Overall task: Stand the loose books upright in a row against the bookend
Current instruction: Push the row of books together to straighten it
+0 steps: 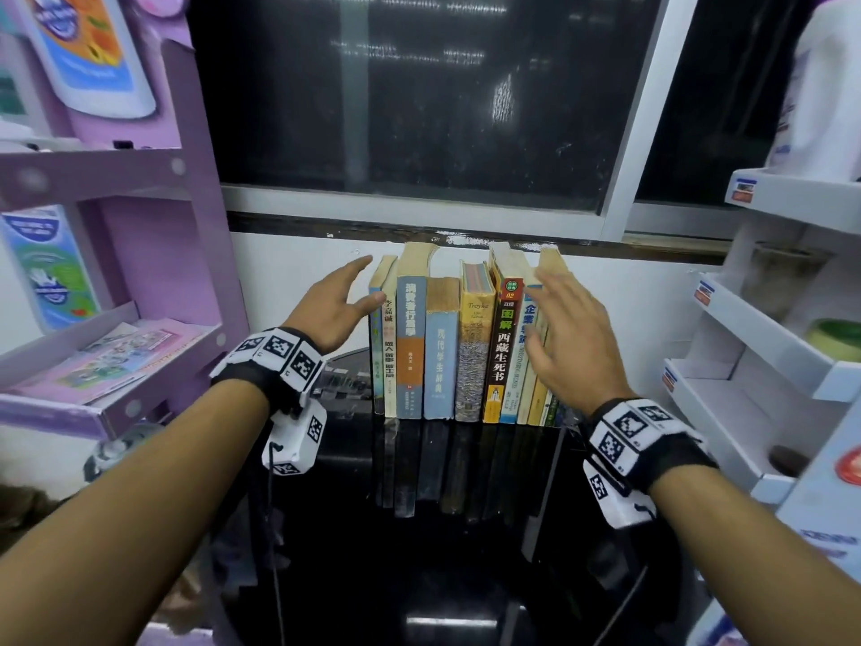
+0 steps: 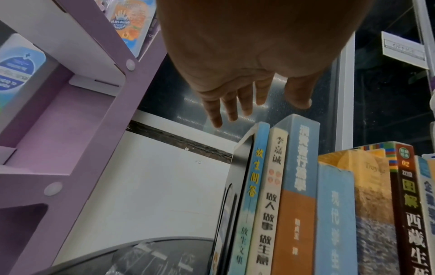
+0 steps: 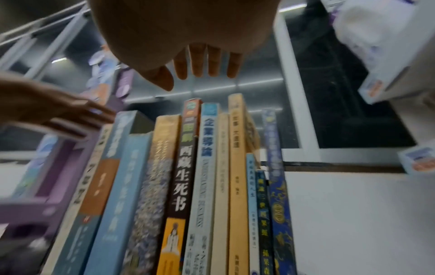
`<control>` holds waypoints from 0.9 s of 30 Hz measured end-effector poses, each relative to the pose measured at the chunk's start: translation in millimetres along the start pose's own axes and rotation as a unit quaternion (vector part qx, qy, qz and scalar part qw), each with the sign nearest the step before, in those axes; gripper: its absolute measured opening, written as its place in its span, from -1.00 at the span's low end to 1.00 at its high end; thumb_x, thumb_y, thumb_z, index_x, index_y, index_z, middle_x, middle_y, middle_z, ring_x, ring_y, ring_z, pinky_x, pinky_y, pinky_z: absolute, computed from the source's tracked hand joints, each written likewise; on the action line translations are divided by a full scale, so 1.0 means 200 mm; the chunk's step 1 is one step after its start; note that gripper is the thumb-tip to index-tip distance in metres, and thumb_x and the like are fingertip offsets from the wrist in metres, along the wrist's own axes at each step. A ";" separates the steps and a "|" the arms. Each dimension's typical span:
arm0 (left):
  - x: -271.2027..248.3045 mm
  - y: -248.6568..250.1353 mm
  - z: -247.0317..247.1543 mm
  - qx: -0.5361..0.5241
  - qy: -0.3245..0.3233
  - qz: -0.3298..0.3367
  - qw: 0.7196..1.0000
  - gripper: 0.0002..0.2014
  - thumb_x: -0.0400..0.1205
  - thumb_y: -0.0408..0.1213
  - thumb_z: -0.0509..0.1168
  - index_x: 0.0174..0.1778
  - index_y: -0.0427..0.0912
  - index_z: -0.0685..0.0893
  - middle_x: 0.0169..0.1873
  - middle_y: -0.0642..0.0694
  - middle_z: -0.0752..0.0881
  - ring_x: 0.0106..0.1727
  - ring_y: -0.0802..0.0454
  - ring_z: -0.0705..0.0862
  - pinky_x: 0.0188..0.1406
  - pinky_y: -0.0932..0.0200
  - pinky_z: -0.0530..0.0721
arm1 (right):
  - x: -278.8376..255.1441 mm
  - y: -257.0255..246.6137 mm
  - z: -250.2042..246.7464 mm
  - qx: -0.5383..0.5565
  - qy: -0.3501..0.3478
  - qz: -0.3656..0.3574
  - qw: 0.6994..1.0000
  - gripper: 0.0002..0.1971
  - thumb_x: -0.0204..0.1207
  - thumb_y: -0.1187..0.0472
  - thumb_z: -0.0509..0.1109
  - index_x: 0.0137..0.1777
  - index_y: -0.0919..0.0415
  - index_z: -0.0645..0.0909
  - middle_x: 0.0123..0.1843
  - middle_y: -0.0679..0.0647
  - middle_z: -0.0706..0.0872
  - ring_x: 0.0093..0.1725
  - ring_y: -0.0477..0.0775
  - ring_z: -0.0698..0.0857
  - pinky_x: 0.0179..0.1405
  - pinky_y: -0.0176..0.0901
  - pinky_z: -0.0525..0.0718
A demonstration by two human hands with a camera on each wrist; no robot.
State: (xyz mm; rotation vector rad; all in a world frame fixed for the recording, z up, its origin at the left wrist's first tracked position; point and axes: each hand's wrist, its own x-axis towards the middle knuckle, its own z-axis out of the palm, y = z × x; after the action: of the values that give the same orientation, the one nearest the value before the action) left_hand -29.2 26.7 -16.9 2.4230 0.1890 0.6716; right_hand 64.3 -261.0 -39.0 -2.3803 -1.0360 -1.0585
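At centre frame of the head view: upright row of paperback books (image 1: 466, 347), spines facing out, long axes vertical, on glossy black tabletop (image 1: 466, 529). Left hand (image 1: 333, 307) flat-fingered, empty, beside the row's left end near black metal bookend (image 2: 237, 186). Right hand (image 1: 566, 340) spread, empty, over the right-end spines; contact unclear.

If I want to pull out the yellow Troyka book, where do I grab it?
Best bet: pinch the top of the Troyka book from above, thumb on the spine side and fingers over the page edges, then tip it toward you. It stands upright, packed between the pale blue book and the black-spined book, so its sides are covered; only its top and spine are free.
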 end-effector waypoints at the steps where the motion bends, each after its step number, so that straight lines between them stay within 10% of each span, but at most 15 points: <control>1: 0.00 0.01 -0.01 -0.004 0.003 0.009 1.000 -0.41 0.71 -0.05 0.21 0.66 -0.06 0.24 0.63 -0.08 0.32 0.63 -0.04 0.28 0.55 0.02 0.23 | 0.00 -0.04 0.02 -0.015 -0.015 -0.038 0.999 -0.50 0.59 0.15 0.31 0.54 0.16 0.45 0.63 0.10 0.39 0.65 0.12 0.26 0.66 0.10 0.07; 12: 0.13 -0.07 -0.04 -0.085 -0.007 0.063 0.994 -0.55 0.71 -0.06 0.23 0.55 0.09 0.44 0.58 0.09 0.40 0.58 0.16 0.31 0.59 0.14 0.20 | 0.04 -0.27 0.38 -0.137 -0.177 -0.368 0.903 -0.30 0.62 -0.09 0.17 0.71 0.12 0.12 0.75 0.16 -0.03 0.73 0.23 -0.12 0.65 0.35 -0.06; 27: 0.34 -0.20 0.13 -0.222 -0.086 0.072 0.969 -0.48 0.64 0.08 0.27 0.54 0.29 0.37 0.64 0.14 0.27 0.64 0.22 0.19 0.57 0.17 0.16 | 0.17 -0.30 0.73 -0.147 -0.174 -0.438 0.870 -0.29 0.69 -0.16 0.08 0.72 0.21 0.05 0.74 0.14 0.05 0.73 0.13 -0.08 0.66 0.25 -0.31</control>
State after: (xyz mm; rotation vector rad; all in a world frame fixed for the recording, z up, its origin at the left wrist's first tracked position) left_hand 44.2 63.8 -29.7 2.0566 -0.1929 0.4972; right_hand 108.4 -122.6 -110.8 -2.3839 -2.3865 -1.1064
